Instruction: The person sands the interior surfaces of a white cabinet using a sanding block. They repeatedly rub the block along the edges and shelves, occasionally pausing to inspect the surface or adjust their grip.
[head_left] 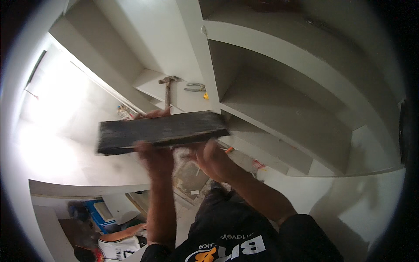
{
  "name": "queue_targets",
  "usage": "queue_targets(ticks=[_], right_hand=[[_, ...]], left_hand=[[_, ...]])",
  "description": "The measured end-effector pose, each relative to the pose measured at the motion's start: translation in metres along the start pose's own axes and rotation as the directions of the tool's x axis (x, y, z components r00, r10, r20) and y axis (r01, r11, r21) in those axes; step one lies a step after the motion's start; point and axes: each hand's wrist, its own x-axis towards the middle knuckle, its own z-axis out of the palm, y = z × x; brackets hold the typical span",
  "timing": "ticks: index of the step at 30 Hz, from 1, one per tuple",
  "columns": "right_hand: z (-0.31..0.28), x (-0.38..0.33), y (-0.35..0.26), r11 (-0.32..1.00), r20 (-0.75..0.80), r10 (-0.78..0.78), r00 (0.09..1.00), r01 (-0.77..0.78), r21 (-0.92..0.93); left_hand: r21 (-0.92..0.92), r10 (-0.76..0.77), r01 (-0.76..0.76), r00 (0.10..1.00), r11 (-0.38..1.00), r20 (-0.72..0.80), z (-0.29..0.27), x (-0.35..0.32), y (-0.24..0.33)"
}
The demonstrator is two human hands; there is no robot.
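Observation:
A long, dark grey board (161, 130) with a worn, streaked face and a split-looking near edge is held up in front of me, roughly level. My left hand (153, 159) grips its left half, thumb at the near edge and fingertips showing past the far edge. Close to the near edge, toward the board's right end, is my right hand (213, 159); motion smears its fingers, so whether it grips the board is unclear. Beyond the board, a claw hammer (168, 89) and pliers (195, 87) lie on a white shelf.
White built-in shelving (279, 126) with several compartments rises at the right. Below me, the floor (190, 179) is dusty and littered. Another person (118, 242) is at the lower left beside a blue box (97, 214). A small yellow item (206, 96) sits by the pliers.

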Motion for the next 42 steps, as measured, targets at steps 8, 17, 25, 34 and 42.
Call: queue_targets(ticks=[8, 17, 25, 34, 42], right_hand=[[-0.018, 0.077, -0.082, 0.128, 0.159, -0.595, 0.788, 0.288, -0.949], [-0.063, 0.142, -0.052, -0.571, 0.66, -0.573, 0.486, 0.341, -0.747], [-0.078, 0.113, -0.032, -0.526, 0.562, -0.561, 0.608, 0.263, -0.809], [-0.071, 0.032, -0.005, -0.495, 0.194, -0.323, 0.926, 0.009, -0.869], [-0.088, -0.016, -0.029, -0.435, 0.355, 0.093, 0.93, 0.359, -0.826]], left_hand=[[-0.025, -0.187, 0.186, 0.96, 0.982, -0.207, -0.141, -0.02, 0.007], [0.366, -0.248, 0.342, 0.928, 0.866, -0.279, -0.142, -0.07, -0.027], [0.505, -0.426, 0.44, 0.892, 0.742, -0.151, -0.128, -0.076, -0.028], [0.592, -0.458, 0.343, 0.888, 0.729, 0.05, -0.087, -0.066, -0.026], [0.592, -0.546, 0.469, 0.836, 0.655, -0.057, -0.065, -0.068, -0.032]])
